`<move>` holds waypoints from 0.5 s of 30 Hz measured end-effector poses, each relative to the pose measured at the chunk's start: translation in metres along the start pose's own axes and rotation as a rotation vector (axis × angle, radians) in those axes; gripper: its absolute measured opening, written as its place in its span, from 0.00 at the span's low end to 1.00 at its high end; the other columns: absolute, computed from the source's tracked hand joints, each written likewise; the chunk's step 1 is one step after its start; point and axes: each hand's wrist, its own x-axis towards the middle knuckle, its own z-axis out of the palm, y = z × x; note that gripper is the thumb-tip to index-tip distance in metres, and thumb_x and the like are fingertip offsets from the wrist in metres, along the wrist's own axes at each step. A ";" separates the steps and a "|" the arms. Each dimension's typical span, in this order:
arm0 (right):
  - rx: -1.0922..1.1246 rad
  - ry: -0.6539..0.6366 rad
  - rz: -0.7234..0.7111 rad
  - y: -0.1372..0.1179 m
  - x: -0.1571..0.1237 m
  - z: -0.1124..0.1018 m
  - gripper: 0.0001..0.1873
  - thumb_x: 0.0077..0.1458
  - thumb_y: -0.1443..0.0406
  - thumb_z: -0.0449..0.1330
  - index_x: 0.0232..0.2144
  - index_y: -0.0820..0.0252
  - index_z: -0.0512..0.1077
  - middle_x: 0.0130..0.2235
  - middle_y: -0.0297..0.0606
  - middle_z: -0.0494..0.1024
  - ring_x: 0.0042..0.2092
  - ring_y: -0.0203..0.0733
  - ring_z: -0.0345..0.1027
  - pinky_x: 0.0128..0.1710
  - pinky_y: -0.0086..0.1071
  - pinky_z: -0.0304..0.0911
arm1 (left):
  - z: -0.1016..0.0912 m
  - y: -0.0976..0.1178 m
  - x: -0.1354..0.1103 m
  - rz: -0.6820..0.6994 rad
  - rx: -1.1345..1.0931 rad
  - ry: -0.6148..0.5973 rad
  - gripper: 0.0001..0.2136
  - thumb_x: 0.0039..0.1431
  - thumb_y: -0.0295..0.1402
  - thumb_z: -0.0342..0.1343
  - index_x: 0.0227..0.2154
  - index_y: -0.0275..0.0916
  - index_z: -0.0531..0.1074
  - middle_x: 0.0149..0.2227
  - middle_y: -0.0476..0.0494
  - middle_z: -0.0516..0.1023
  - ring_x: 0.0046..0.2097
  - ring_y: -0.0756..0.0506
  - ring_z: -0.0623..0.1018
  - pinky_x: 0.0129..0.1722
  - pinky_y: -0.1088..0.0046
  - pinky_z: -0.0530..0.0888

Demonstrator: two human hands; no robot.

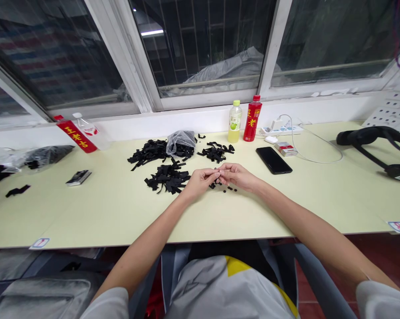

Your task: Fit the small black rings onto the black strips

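Note:
My left hand [200,180] and my right hand [237,175] meet over the middle of the table, fingertips pinched together. Something small and dark shows between them, too small to name. Just below the fingers lie several small black rings [230,188]. Left of my left hand spreads a pile of short black fabric strips [168,177]. Behind it is a larger pile of black strips [149,151], partly under a clear plastic bag [181,142]. A smaller heap of strips [216,153] lies beyond my hands.
A black phone [273,160], a cigarette pack [286,149] and a white cable [314,160] are on the right, with a black headset [382,148] farther out. A yellow-green bottle [234,122] and a red bottle [253,118] stand behind. At left lies a small box [78,177].

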 end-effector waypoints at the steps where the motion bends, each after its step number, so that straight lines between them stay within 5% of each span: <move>1: -0.003 0.005 -0.010 0.000 0.000 0.001 0.29 0.54 0.41 0.89 0.39 0.51 0.85 0.33 0.37 0.86 0.34 0.46 0.73 0.39 0.41 0.72 | 0.000 0.000 -0.001 0.001 0.015 0.005 0.26 0.77 0.60 0.75 0.36 0.40 0.93 0.41 0.31 0.95 0.50 0.30 0.90 0.59 0.53 0.87; 6: 0.038 0.039 -0.059 0.005 0.005 0.004 0.32 0.54 0.36 0.90 0.39 0.50 0.86 0.32 0.36 0.85 0.33 0.46 0.73 0.37 0.41 0.72 | -0.004 -0.006 0.002 0.041 0.010 -0.004 0.28 0.79 0.62 0.74 0.39 0.39 0.95 0.43 0.31 0.94 0.52 0.31 0.91 0.62 0.54 0.87; 11: 0.091 0.186 -0.090 0.009 0.012 0.002 0.38 0.51 0.30 0.89 0.39 0.52 0.86 0.35 0.37 0.86 0.35 0.45 0.74 0.40 0.41 0.73 | -0.014 -0.014 0.010 0.218 -0.024 -0.020 0.22 0.73 0.59 0.81 0.44 0.43 0.98 0.63 0.30 0.88 0.64 0.31 0.87 0.67 0.52 0.86; 15: 0.013 0.126 -0.028 0.006 0.011 -0.005 0.38 0.47 0.33 0.92 0.40 0.54 0.89 0.35 0.38 0.87 0.36 0.45 0.76 0.40 0.40 0.72 | -0.018 -0.024 0.015 0.112 0.029 0.060 0.23 0.74 0.59 0.79 0.45 0.41 0.97 0.54 0.32 0.89 0.56 0.33 0.87 0.60 0.53 0.86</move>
